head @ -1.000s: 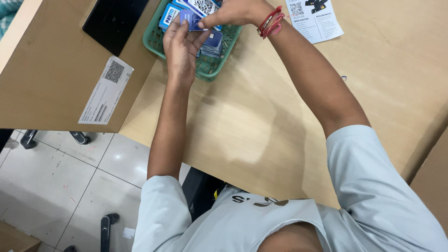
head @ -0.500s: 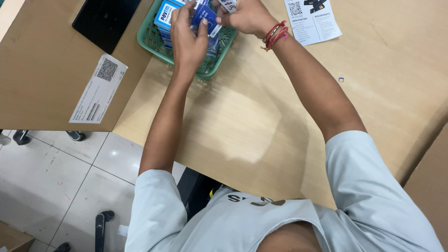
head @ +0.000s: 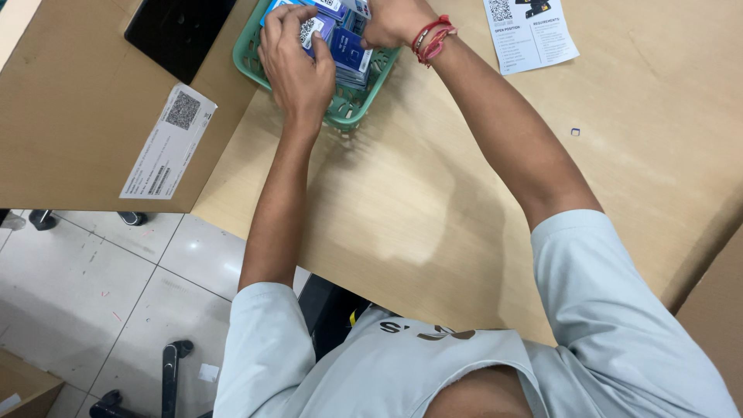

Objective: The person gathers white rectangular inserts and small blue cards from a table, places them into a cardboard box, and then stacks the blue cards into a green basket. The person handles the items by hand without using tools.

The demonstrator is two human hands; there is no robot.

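Note:
A green plastic basket (head: 352, 108) sits at the far edge of the wooden table (head: 433, 193), filled with several small blue and white boxes (head: 350, 53). My left hand (head: 294, 66) lies over the boxes inside the basket, fingers curled on one of them. My right hand (head: 391, 22), with red thread bands at the wrist, is closed on another box at the basket's far right side. The top of the basket is cut off by the frame.
A printed paper sheet (head: 530, 32) lies on the table to the right of the basket. A black flat panel (head: 178, 31) and a white label (head: 169, 143) are on the neighbouring desk at left. Tiled floor and chair wheels (head: 166, 371) show below.
Both hands have stayed in the basket, shifting the boxes. The view has tilted, so the basket sits higher in the frame.

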